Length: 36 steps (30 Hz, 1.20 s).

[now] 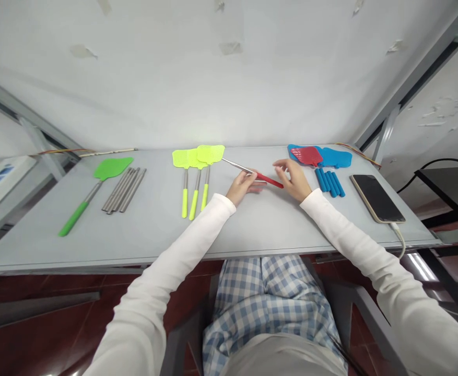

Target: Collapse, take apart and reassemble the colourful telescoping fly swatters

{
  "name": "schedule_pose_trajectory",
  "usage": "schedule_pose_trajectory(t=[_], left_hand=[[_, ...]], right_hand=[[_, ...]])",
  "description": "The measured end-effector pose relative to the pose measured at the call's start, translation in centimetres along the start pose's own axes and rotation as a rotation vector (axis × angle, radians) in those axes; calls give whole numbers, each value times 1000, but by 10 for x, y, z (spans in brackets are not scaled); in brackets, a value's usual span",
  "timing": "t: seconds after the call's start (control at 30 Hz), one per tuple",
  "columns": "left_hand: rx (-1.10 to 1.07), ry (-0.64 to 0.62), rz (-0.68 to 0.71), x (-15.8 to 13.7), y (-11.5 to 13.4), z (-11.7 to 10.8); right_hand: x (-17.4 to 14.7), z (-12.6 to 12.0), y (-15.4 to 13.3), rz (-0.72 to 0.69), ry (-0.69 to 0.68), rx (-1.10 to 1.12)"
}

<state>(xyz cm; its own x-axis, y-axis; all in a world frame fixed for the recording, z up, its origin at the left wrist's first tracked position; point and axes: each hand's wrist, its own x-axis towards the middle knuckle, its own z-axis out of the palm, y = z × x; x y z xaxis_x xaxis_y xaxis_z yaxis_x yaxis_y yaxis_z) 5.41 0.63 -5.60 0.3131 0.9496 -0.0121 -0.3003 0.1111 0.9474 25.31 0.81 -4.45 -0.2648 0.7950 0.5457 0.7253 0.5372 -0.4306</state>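
Observation:
My left hand [244, 187] is closed around a red fly swatter handle [270, 180] with a thin metal rod stretching up and left from it; no swatter head shows on this rod. Just off the handle's right end, my right hand [293, 180] has its fingers curved and apart, holding nothing that I can see. Left of my hands lie several yellow fly swatters [197, 177], their heads overlapping. A red swatter head [307, 155] rests on blue swatter heads [337, 157] behind my right hand, with several blue handles [330, 183] in front of them.
Several metal tubes [125, 190] and a green fly swatter [95, 193] lie on the left of the grey table [154, 237]. A phone [377, 198] with a white charging cable [400, 237] is on the right. A white wall [181, 89] rises behind, between metal frame posts.

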Motion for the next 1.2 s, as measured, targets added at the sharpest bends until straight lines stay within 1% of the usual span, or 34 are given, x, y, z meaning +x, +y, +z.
schedule_pose_trajectory(t=[0.1, 0.17, 0.23, 0.27, 0.37, 0.43, 0.53, 0.6, 0.67, 0.77, 0.8, 0.87, 0.97, 1.03, 1.1, 1.2], left_hand=[[-66, 63, 7, -1, 5, -1], [-95, 89, 4, -2, 10, -2], [-102, 106, 1, -3, 15, -2], [-99, 107, 0, -4, 17, -3], [-37, 87, 5, -4, 19, -5], [67, 89, 34, -3, 18, -7], [267, 107, 142, -4, 16, -9], [421, 99, 228, -7, 14, -10], [580, 81, 273, -9, 14, -10], [725, 84, 271, -13, 13, -10], [749, 87, 270, -13, 13, -9], [801, 87, 284, -13, 12, -10], [913, 84, 317, -11, 11, -11], [982, 109, 319, -10, 11, -13], [1067, 130, 306, -9, 12, -14], [1247, 116, 264, -10, 14, -13]], right_hand=[[4, -5, 26, 129, 95, -251], [4, -6, 46, 243, 98, -405], [2, -5, 64, 338, 78, -495], [1, -4, 71, 363, 74, -519], [-1, -2, 83, 354, 116, -543], [0, -3, 84, 328, 148, -549], [3, -11, 75, 300, 196, -520], [7, -21, 62, 282, 281, -464], [9, -32, 46, 260, 373, -379], [11, -37, 29, 255, 473, -169], [12, -35, 27, 272, 502, -60], [12, -25, 27, 349, 541, 232], [13, -5, 31, 560, 511, 746], [13, 4, 32, 681, 453, 1012], [12, 7, 29, 720, 403, 1174], [10, 5, 21, 697, 347, 1269]])
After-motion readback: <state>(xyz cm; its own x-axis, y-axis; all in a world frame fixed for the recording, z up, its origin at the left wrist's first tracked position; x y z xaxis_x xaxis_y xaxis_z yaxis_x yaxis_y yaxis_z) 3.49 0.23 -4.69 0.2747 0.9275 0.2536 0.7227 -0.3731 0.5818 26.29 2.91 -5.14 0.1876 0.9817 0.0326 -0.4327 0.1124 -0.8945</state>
